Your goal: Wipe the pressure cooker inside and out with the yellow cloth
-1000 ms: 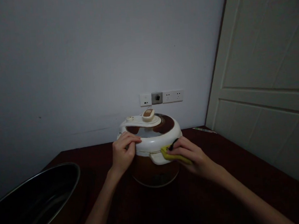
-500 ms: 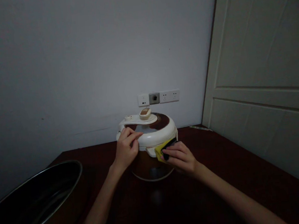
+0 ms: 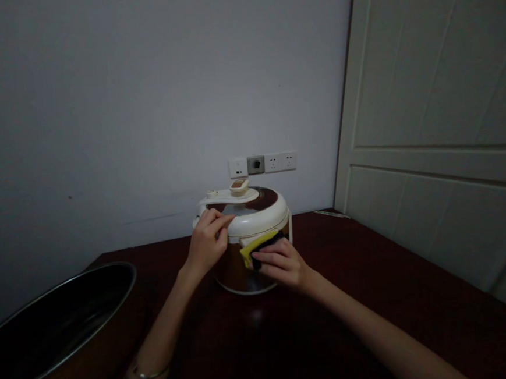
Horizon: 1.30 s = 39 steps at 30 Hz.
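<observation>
Nearest the camera, two bare forearms reach forward over a dark red-brown table (image 3: 375, 296); thin bangles (image 3: 146, 378) circle the left wrist. At the near left, a large dark basin (image 3: 57, 327) with a metal rim rests on the table, well apart from both hands.

Further in, the right hand (image 3: 280, 264) is closed around a yellow sponge (image 3: 257, 246) with a dark face. This grip is narrow, fingers curled over the sponge, which is pressed against the front of a rice cooker (image 3: 243, 237), just under the rim of its white lid (image 3: 255, 215). The sponge sits between the fingertips and the cooker wall, touching both.

The left hand (image 3: 207, 245) rests on the left side of the lid, its grip closed on the lid's edge, fingers bent over the top and thumb below.

The cooker stands upright on the table near the wall, brown body below, white lid with a brown top panel and a small knob (image 3: 238, 185).

Behind it, a row of wall sockets (image 3: 263, 164) is mounted on the pale wall (image 3: 141, 105). A white panelled door (image 3: 442, 139) stands at the far right.
</observation>
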### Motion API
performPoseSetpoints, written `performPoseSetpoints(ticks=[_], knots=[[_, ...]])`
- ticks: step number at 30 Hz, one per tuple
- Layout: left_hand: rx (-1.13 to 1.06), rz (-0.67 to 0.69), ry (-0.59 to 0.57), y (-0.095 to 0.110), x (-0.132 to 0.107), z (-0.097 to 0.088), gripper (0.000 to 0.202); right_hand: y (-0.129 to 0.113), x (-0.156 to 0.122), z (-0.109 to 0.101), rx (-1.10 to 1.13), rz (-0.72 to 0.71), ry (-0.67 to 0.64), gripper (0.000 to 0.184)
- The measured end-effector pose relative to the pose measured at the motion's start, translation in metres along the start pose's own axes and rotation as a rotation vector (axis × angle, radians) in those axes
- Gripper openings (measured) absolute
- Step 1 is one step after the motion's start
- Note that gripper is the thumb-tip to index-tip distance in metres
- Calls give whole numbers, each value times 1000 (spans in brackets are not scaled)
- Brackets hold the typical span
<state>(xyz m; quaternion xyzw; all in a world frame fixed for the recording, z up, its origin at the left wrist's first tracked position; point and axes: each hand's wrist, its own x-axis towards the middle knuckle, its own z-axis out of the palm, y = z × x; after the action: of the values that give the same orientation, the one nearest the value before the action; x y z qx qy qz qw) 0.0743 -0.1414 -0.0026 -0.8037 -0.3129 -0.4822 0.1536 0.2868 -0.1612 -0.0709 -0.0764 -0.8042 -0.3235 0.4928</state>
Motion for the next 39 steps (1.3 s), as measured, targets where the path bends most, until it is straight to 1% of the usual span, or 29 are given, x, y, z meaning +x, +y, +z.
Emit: performPoseSetpoints(ticks=[4,6,7,8,10,12,14,16,18,20,22,25,26,28,30,32,34,36,38,39], knots=[[17,-8,-23,1,-2,-2,33,8,-30,-13,27,71,27,15],[37,-8,-34,2,-3,-2,32,8,-42,-19,34,150,43,19],[45,-6,-36,3,-4,-1,32,7,-47,-22,40,215,69,20],[51,-2,-35,3,-4,-1,31,7,-51,-24,42,302,112,21],[60,4,-26,4,-5,0,31,13,-57,-27,17,534,234,20],[73,9,-17,4,-7,2,31,26,-60,-27,-33,783,359,17],[95,16,-4,4,-8,4,31,44,-58,-22,-22,993,439,21],[120,26,13,4,-8,5,32,60,-53,-13,84,1151,474,29],[141,40,26,4,-9,6,32,67,-46,-2,188,1227,499,35],[153,53,40,4,-10,7,32,60,-39,7,195,1216,524,35],[159,59,66,4,-10,9,32,45,-34,11,141,1159,538,29],[162,71,112,4,-12,12,32,22,-32,8,129,1028,462,20],[165,75,123,4,-12,13,32,18,-33,6,143,981,424,19],[167,79,137,4,-13,15,31,21,-36,3,162,916,368,17],[161,73,144,4,-13,15,32,32,-39,1,148,925,362,14],[143,61,146,4,-13,16,32,44,-41,2,111,988,390,13],[110,24,157,4,-11,16,32,48,-41,2,75,1034,411,13],[44,-52,171,6,-8,15,32,42,-40,0,71,1021,386,13],[-27,-133,201,12,-6,11,33,25,-40,-5,122,973,308,12],[-44,-150,229,18,-7,8,34,15,-41,-9,166,951,253,12]])
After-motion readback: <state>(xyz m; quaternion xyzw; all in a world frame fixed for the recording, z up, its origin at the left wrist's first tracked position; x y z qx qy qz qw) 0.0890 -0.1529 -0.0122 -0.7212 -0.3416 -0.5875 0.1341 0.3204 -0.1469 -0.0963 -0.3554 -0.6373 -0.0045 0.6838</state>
